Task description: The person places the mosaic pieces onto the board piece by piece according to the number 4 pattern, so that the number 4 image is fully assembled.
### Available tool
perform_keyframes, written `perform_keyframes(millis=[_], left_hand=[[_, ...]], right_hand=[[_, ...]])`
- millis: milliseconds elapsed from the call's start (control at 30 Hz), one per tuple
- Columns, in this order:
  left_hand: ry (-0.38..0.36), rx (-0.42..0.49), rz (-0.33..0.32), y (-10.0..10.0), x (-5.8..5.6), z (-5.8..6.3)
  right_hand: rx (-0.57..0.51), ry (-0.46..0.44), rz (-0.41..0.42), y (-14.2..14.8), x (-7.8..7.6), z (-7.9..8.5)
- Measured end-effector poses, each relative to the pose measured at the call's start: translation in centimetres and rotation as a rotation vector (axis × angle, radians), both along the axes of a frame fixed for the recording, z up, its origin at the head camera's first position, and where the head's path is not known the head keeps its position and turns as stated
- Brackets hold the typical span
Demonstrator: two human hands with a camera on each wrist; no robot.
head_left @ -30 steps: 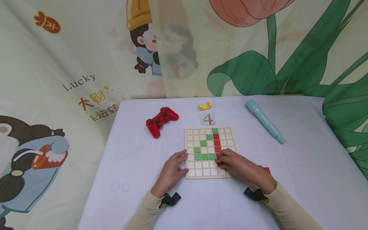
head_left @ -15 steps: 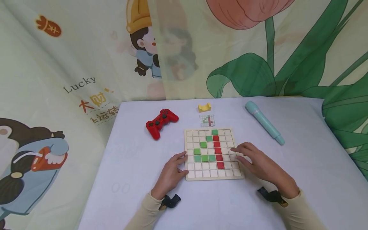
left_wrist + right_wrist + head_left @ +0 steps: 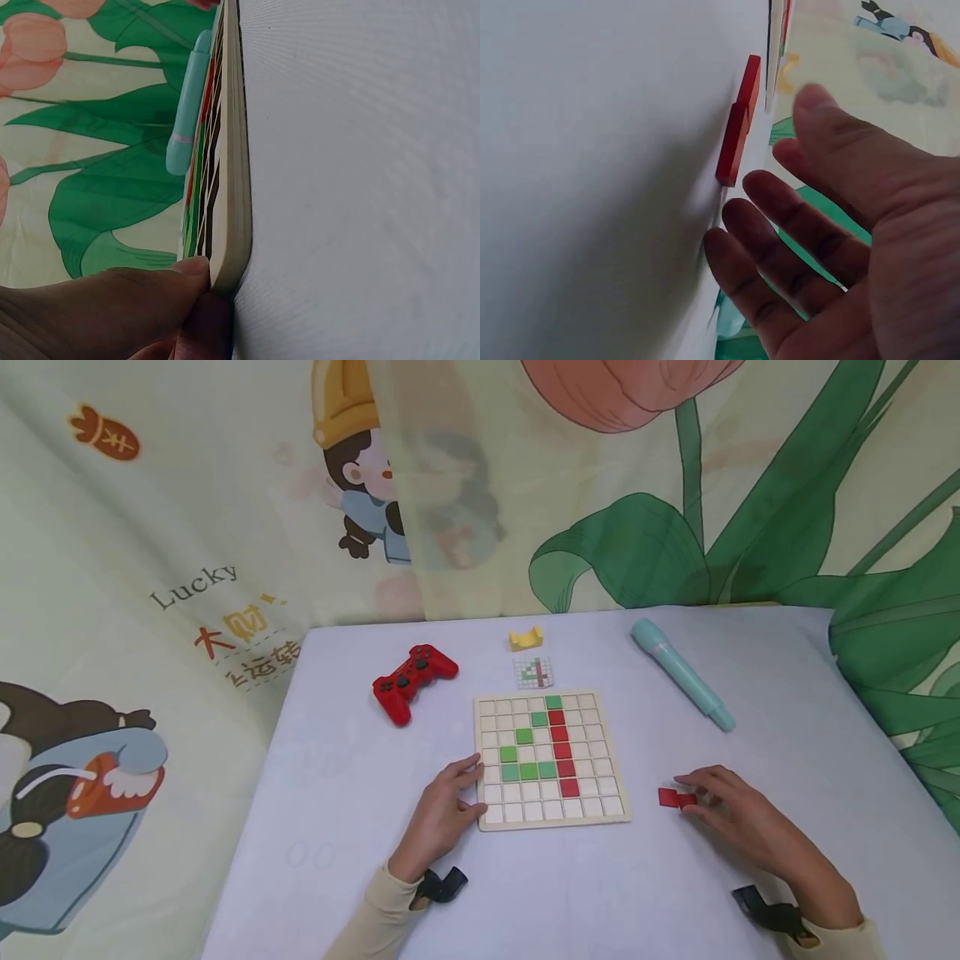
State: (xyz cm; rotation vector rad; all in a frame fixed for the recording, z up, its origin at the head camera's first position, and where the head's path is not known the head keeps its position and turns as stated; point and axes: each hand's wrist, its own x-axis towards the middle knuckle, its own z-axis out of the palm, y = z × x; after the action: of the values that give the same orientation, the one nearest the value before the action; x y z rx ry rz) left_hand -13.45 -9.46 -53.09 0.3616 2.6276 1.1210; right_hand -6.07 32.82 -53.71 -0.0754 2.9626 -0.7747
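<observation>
A square wooden grid board (image 3: 555,825) lies on the table, with green tiles (image 3: 528,771) in a stepped shape and a column of red tiles (image 3: 560,750). My left hand (image 3: 437,817) touches the board's left edge, thumb and fingers apart along it; the left wrist view shows the thumb (image 3: 142,300) at the frame's corner. To the right of the board, my right hand (image 3: 753,818) reaches over two loose red tiles (image 3: 668,797). Its thumb and forefinger are spread beside the nearer one. In the right wrist view these tiles (image 3: 733,146) lie end to end, apart from the fingers.
Behind the board lies a small pattern card (image 3: 533,672), with a yellow curved block (image 3: 526,639) beyond it. A red game controller (image 3: 414,683) is at the back left, a teal microphone-shaped object (image 3: 682,675) at the back right. A printed curtain hangs behind the table.
My right hand has left the red column and moved right, off the board, to the loose red tiles. My left hand has stayed at the board's edge.
</observation>
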Motion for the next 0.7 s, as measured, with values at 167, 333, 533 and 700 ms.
perform_keyframes(millis=[167, 333, 533, 700], left_hand=[[-0.005, 0.007, 0.01, 0.06, -0.04, -0.03], [-0.012, 0.01, 0.007, 0.05, -0.04, -0.04], [-0.008, 0.011, 0.001, 0.0, -0.05, -0.05], [-0.002, 0.013, 0.002, -0.07, 0.02, -0.05]], right_hand=[[0.037, 0.003, -0.001, -0.08, 0.2, -0.56], [0.054, 0.015, 0.002, -0.29, 0.18, -0.81], [0.053, 0.022, 0.006, -0.34, 0.17, -0.62], [0.052, 0.073, 0.03, -0.6, 0.14, -0.22]])
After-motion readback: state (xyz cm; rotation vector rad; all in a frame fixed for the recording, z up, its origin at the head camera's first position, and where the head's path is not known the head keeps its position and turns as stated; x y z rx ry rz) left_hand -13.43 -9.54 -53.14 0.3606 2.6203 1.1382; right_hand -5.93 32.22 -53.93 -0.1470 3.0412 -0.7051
